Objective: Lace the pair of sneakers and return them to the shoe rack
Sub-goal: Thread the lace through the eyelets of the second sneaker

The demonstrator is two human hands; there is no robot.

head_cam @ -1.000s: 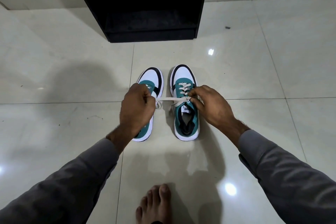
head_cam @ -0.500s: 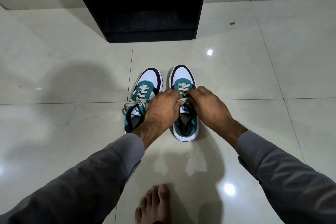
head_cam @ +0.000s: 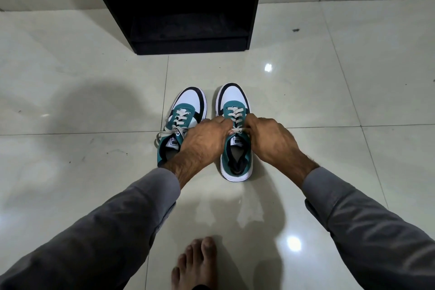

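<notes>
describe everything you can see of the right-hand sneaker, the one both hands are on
The right-hand sneaker stands upright on the glossy tiled floor, toe toward the black shoe rack, apart from the other sneaker. It has a white toe with dark trim, teal upper, white sole, dark lining and a white tongue label. Its off-white lace is crisscrossed; the left hand and right hand pinch it at the top.

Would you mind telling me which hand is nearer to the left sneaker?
Left. The left hand lies across the left sneaker, its wrist over the heel; the right hand is beyond the right sneaker.
</notes>
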